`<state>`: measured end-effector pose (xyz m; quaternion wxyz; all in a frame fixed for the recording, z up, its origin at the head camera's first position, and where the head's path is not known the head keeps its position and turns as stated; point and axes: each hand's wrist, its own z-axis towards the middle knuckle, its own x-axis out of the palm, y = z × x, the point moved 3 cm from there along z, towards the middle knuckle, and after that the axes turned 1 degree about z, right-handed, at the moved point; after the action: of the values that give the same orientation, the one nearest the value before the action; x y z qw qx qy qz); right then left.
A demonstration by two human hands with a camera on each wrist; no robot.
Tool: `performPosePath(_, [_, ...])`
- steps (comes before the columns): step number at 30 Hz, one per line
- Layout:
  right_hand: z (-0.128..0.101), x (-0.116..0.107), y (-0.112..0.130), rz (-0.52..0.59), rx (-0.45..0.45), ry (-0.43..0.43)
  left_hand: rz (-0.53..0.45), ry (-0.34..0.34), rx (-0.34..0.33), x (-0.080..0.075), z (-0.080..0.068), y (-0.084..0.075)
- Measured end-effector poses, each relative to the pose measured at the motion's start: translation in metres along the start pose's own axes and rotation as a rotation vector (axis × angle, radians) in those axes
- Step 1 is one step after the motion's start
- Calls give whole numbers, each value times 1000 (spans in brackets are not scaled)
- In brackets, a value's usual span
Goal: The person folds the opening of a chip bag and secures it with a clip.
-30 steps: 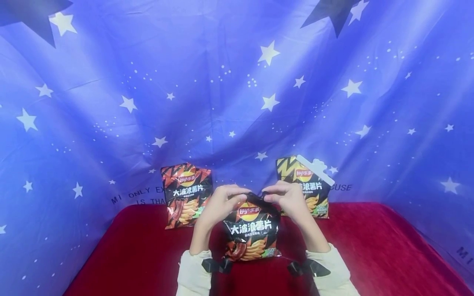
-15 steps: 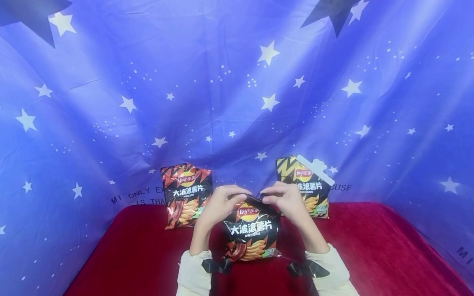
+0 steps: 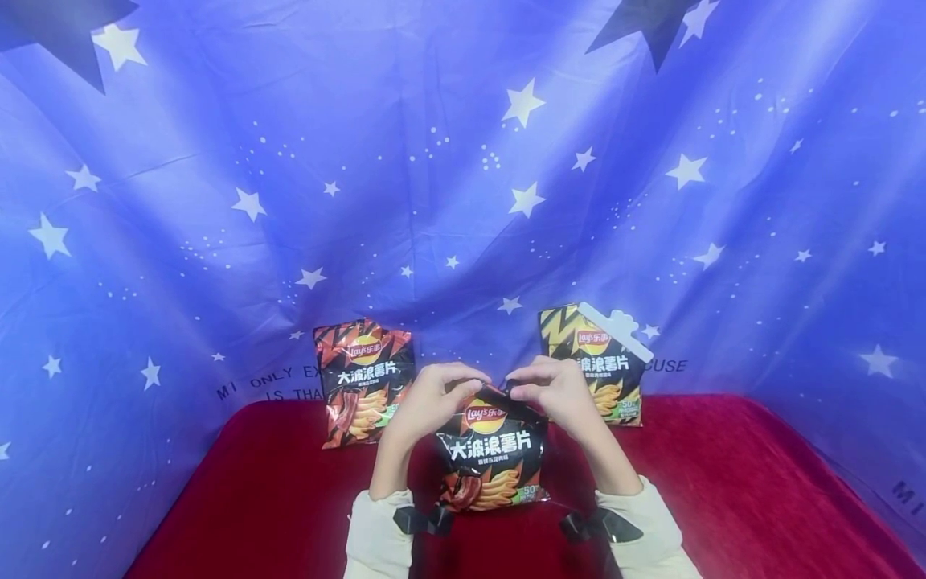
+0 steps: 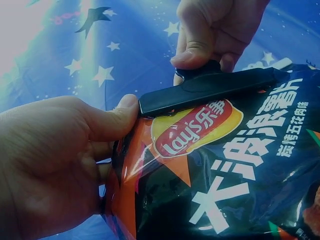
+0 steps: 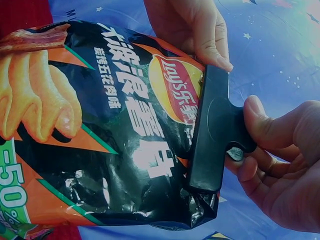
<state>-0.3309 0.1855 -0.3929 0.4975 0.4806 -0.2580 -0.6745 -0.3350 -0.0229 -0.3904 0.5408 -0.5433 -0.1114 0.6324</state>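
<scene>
Hanging behind it all: blue fabric backdrop with white stars (image 3: 448, 96). Desk under red velvety cloth (image 3: 745, 482) in front. Glossy black-and-orange foil chip bag (image 3: 488, 462) stands near centre. Red-and-black chip bag (image 3: 365, 386) far left, yellow-and-black chip bag (image 3: 618, 394) far right. Left hand (image 3: 436, 396) pinches near bag's top left corner. Right hand (image 3: 559, 392) pinches handle of black plastic bar clip (image 5: 207, 135), which lies across that bag's top. White plastic clip (image 3: 615, 330) slants over yellow bag's top right corner.
</scene>
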Motion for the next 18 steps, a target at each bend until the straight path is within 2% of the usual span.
performPosePath(18, [-1,-2,0,21,19,55,-6,0,-16,2,-1,-1])
